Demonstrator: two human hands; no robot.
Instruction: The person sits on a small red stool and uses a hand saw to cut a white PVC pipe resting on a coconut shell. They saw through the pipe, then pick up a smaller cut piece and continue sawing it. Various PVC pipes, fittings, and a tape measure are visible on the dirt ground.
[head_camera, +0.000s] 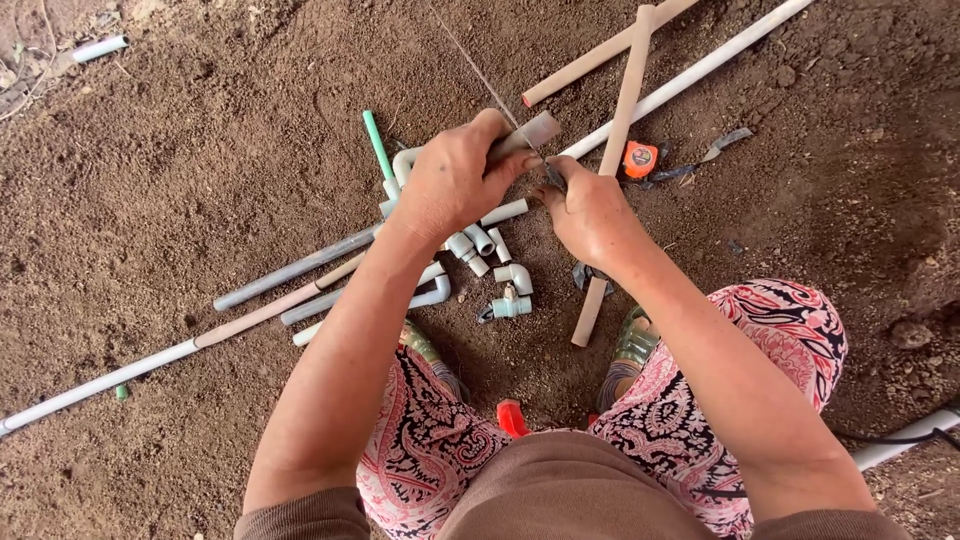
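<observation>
Landmark: pile of grey pipe fittings (490, 268) on the dirt floor (200, 170), just ahead of the knees.
L hand (455, 180): clenched round a short grey pipe piece (530, 132), held just above the pile.
R hand (590, 210): pinched on a small dark tool (553, 174), tip at the pipe piece near its end; kind of tool too small to tell.
Risk 1: prob. slip of the tool off the round pipe toward L fingers, as thumb sits close to the contact pt.
Risk 2: pipe could twist in the grip, one-handed hold w/o support.
Risk 3: loose fittings underfoot, easy to kick or bury in soil.
Count, long pipes: approx 4 left of pile, 1 white right of it, 2 tan crossing above-right, 1 at far right edge.
Count, fittings: approx 8, some overlapped, exact no. unclear.
Count, other: 1 orange tape measure (640, 158) right of pile; 1 green rod (378, 146) above-left; 1 red object (511, 417) below, between the knees.
</observation>
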